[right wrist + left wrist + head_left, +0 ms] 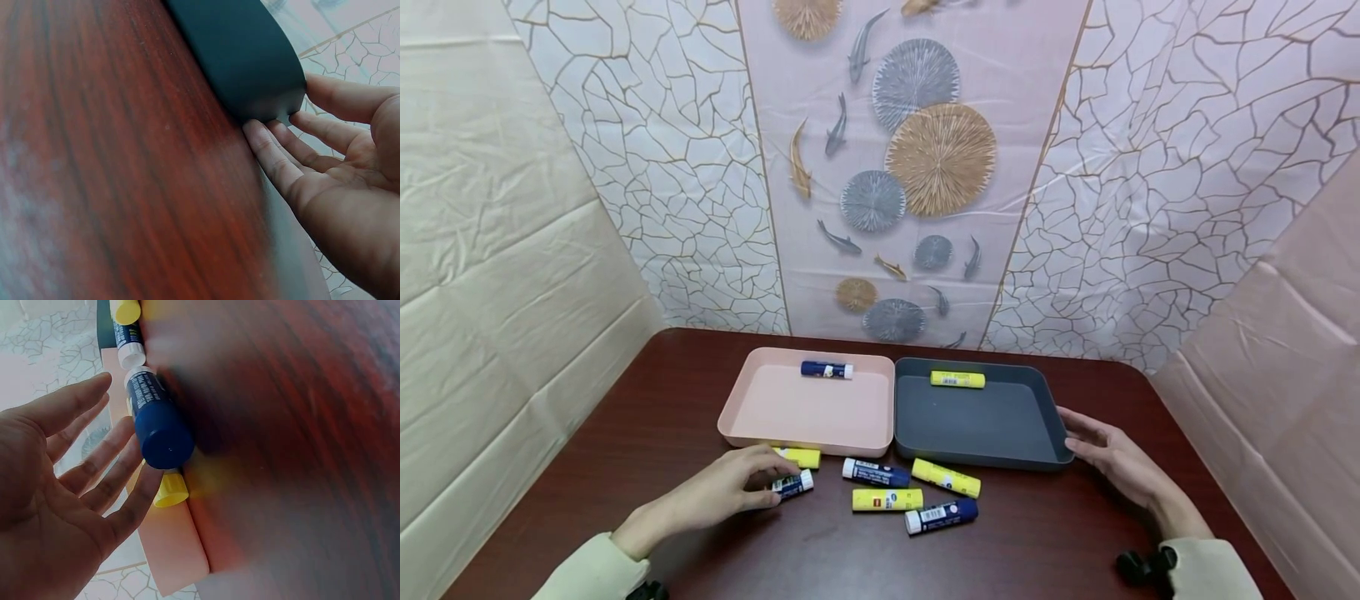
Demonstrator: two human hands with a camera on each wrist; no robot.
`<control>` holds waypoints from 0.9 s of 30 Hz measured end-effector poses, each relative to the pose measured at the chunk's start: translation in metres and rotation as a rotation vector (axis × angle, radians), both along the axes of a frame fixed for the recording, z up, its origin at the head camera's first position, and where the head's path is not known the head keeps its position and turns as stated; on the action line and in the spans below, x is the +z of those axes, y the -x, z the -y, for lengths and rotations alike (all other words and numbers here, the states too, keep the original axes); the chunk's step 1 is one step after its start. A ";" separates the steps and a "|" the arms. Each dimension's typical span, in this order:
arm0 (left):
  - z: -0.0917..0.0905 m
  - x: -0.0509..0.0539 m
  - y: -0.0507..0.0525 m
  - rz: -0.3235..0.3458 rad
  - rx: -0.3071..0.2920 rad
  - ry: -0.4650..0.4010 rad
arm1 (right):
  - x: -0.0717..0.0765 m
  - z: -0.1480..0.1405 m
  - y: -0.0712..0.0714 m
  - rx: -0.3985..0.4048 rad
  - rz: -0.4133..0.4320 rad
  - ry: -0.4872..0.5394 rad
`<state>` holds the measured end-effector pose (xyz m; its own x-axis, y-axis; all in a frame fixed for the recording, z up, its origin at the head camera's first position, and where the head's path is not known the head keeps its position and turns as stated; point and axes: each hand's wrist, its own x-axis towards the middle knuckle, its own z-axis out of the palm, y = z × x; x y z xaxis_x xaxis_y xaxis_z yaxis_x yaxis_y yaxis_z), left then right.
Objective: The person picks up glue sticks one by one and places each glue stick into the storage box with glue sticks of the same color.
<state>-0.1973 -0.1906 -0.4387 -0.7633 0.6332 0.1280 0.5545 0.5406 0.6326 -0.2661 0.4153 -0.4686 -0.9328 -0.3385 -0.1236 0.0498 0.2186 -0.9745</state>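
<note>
My left hand (711, 493) reaches over a dark blue glue stick (793, 485) lying in front of the pink tray (741, 400). In the left wrist view the fingers of that hand (75, 481) spread beside the blue stick (161, 428), thumb apart from it; whether a fingertip touches it I cannot tell. A yellow stick (799, 457) lies just behind it. My right hand (1123, 471) rests its fingertips on the right end of the dark grey tray (1052, 412); the right wrist view shows the fingers (275, 147) at the tray's wall (250, 62).
One blue stick (826, 370) lies in the pink tray, one yellow stick (957, 380) in the grey tray. Before the trays lie two blue sticks (876, 473) (942, 517) and two yellow sticks (887, 500) (946, 478). A patterned cloth (895, 267) hangs behind the table.
</note>
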 end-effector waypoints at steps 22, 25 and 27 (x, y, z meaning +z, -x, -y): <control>0.000 -0.008 0.003 0.001 0.020 0.144 | 0.000 0.001 0.000 -0.016 0.012 0.008; 0.000 -0.009 0.003 0.001 0.013 0.134 | 0.000 0.001 0.000 -0.017 0.015 0.003; 0.000 -0.010 0.004 0.005 0.005 0.120 | 0.000 0.000 0.000 -0.017 0.015 0.000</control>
